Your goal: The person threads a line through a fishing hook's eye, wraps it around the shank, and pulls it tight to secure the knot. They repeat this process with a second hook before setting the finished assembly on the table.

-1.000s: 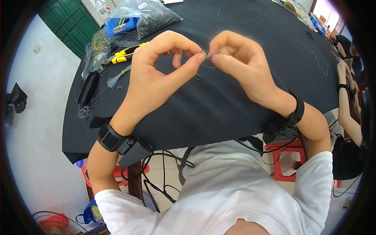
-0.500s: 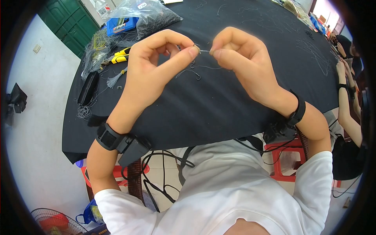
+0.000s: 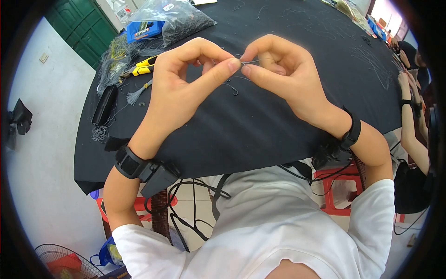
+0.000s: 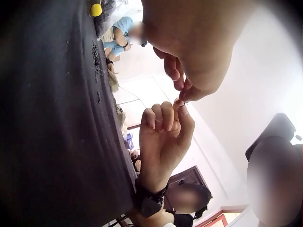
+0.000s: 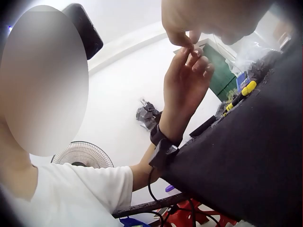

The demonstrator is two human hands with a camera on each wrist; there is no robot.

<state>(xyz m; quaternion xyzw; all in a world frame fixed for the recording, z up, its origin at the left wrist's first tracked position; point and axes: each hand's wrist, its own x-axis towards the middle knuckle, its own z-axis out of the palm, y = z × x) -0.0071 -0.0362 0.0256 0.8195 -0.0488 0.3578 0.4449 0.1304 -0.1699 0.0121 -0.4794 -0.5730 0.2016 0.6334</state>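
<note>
My left hand [image 3: 179, 90] pinches a small fish hook between thumb and forefinger, almost wholly covered by the fingertips. Close beside it, the thumb and forefinger of my right hand [image 3: 297, 83] pinch thin fishing line [image 3: 253, 61] at the hook. In the left wrist view a loose length of the line [image 4: 135, 96] trails away from the right hand's fingers. Both hands are raised over the black-covered table [image 3: 223, 135], fingertips nearly meeting. Below them another dark fish hook [image 3: 235, 92] shows on the cloth.
Yellow-black pliers [image 3: 143, 69], a tangle of line [image 3: 111, 60] and a black case [image 3: 105, 104] lie on the left. Behind them are a blue box [image 3: 145, 31] and a clear bag [image 3: 183, 25] of dark small pieces. Another person's arm [image 3: 413, 135] is at the right edge.
The hands drew apart half a second ago, stretching the line between them. Now the right hand has come back left, its fingertips close to the left hand's.
</note>
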